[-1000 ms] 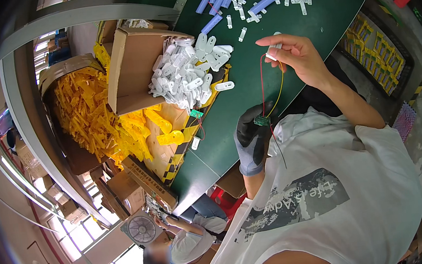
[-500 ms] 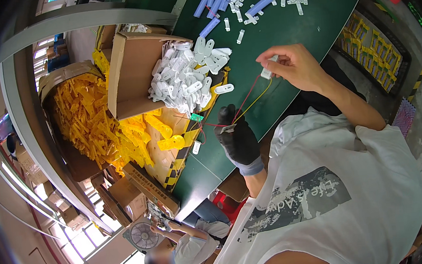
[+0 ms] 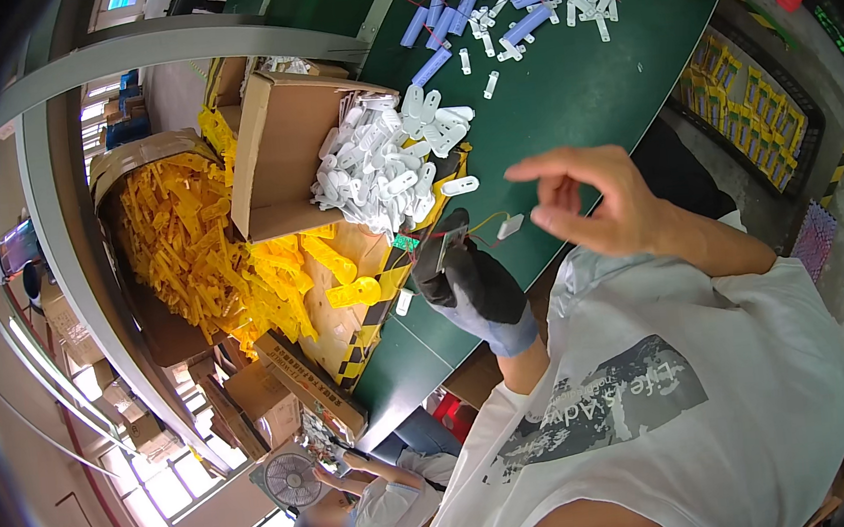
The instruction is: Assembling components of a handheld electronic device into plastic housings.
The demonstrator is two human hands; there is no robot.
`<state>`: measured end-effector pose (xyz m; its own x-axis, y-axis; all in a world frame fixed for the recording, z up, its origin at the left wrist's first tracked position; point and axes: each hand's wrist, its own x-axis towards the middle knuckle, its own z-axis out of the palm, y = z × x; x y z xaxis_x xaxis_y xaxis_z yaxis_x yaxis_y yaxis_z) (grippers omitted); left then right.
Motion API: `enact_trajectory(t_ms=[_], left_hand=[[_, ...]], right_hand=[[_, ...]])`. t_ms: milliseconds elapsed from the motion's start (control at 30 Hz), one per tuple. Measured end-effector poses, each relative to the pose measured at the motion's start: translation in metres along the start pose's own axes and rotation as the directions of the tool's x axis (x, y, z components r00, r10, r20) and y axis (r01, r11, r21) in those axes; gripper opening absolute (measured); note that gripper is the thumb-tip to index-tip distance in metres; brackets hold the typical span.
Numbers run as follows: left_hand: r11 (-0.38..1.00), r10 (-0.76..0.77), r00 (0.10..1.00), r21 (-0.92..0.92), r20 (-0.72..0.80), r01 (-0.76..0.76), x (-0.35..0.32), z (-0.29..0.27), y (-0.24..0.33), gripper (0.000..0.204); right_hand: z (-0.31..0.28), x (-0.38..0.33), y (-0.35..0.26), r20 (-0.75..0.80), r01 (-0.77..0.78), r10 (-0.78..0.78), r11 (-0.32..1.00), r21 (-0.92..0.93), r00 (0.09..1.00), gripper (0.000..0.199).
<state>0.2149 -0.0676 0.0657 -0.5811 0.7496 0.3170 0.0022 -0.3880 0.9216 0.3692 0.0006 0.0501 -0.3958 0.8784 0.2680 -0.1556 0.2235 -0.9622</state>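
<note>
My left hand (image 3: 474, 284), in a dark grey glove, pinches a small flat piece with wires (image 3: 453, 244) between thumb and fingers. Its exact kind is hard to make out. A thin yellow wire and a red one run from it to a small white plastic block (image 3: 510, 226) on the right. Beside the glove's fingertips is a little green circuit board (image 3: 405, 243), and a white block (image 3: 404, 302) lies to the left of the glove. Bare and holding nothing, my right hand (image 3: 597, 198) hovers over the table edge with its index finger stretched out and fingers apart.
White plastic covers (image 3: 383, 166) spill from a tipped cardboard box (image 3: 277, 156). Yellow plastic parts (image 3: 174, 245) heap up at the left. Blue cylindrical cells (image 3: 527, 23) lie at the far side of the green table (image 3: 568, 100). A black crate (image 3: 744, 100) stands right; another person (image 3: 393, 507) sits lower left.
My right hand has let go of the white block and drawn down toward me, its fingers opening. The block now hangs or lies close to the glove, the wires slack.
</note>
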Motion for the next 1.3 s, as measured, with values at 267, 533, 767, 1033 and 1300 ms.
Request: enact_trajectory(t_ms=[267,533,767,1033,1300], left_hand=[[0.947,-0.151,0.981,0.304,0.121,0.109,-0.015,0.034,0.005,0.031],[0.964,-0.166,0.982,0.224,0.094,0.142,-0.015,0.035,0.008,0.04],[0.907,-0.338,0.926,0.323,0.169,0.272,-0.003,0.013,0.001,0.048],[0.879,-0.007,0.934,0.447,0.358,-0.165,0.006,-0.003,-0.001,0.032],[0.917,-0.01,0.872,0.352,0.489,-0.187,0.008,-0.011,0.0,0.03]], right_hand=[[0.013,0.001,0.002,-0.071,0.269,-0.275,0.96,-0.078,0.959,0.061],[-0.002,0.001,0.007,0.094,-0.166,0.14,0.899,0.405,0.986,0.033],[-0.006,0.003,0.014,0.185,-0.35,0.296,0.781,0.518,0.937,0.025],[-0.016,0.005,0.015,0.176,0.006,-0.048,0.972,0.234,0.983,0.021],[-0.027,0.009,0.019,0.196,0.26,-0.297,0.946,0.194,0.935,0.016]])
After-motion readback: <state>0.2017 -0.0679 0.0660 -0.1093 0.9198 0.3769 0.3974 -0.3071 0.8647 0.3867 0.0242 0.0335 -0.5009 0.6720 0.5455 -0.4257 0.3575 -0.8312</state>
